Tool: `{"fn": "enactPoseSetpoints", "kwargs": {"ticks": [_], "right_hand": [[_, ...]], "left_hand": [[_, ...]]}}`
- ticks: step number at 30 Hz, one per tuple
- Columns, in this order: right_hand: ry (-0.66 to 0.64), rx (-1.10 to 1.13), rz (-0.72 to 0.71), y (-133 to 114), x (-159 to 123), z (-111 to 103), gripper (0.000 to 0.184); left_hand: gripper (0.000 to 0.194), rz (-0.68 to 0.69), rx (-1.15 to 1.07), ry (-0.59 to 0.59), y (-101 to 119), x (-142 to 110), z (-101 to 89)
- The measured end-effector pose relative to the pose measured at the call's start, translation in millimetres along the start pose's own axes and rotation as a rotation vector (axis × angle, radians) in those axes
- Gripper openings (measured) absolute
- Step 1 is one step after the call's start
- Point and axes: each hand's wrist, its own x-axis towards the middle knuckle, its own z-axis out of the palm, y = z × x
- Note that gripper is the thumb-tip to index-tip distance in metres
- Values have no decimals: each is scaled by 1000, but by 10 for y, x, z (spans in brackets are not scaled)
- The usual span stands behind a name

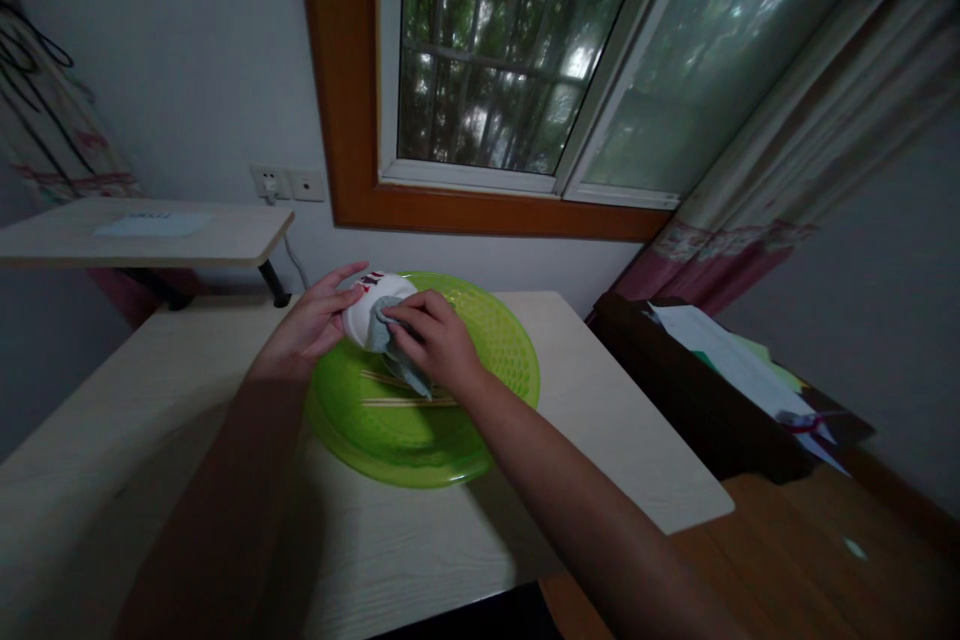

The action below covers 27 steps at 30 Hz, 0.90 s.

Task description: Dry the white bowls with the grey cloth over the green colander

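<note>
The step in hand looks like wiping a white bowl (358, 320) with a grey-green cloth (382, 325), near the middle of the frame, just left of centre. The left hand (321, 320) grips the bowl from its left side, thumb and fingers spread around it, and tilts it rather than keeping it upright; red and dark marks show on its upper part. The right hand (441, 340) pinches the bunched cloth against the bowl's right side, while the loose end of the cloth hangs toward the lower right. Both are above a green tray (360, 435), which sits on the pale table (615, 440) at the centre of the frame. Thin pale sticks (397, 403), probably chopsticks, lie in the tray below the cloth, partly covered by it. How much of the bowl is already wiped cannot be told. As a judgement, the next move calls for a steady left-hand hold, turning the bowl a little so the cloth can reach another part, with light pressure so that the smooth-looking side does not slip.
</note>
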Motion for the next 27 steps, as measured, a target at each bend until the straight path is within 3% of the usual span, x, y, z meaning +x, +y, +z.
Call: {"fn": "enactPoseSetpoints", "kwargs": {"ticks": [6,13,18,21,27], "right_hand": [[-27,-32,-28,-3,-4,17,26],[136,-53,187,121,-12,-3,23],[14,20,107,83,-33,0,20],[-27,48,59,47,-16,0,21],[133,-30,213,110,4,-16,18]], "left_hand": [[60,-10,22,-24,-12,-13,7],[60,17,-12,-8,9,-17,0],[53,19,-47,55,20,-13,-32],[54,-11,-43,31,9,-8,-41],[59,-15,-7,-26,1,-18,-16]]}}
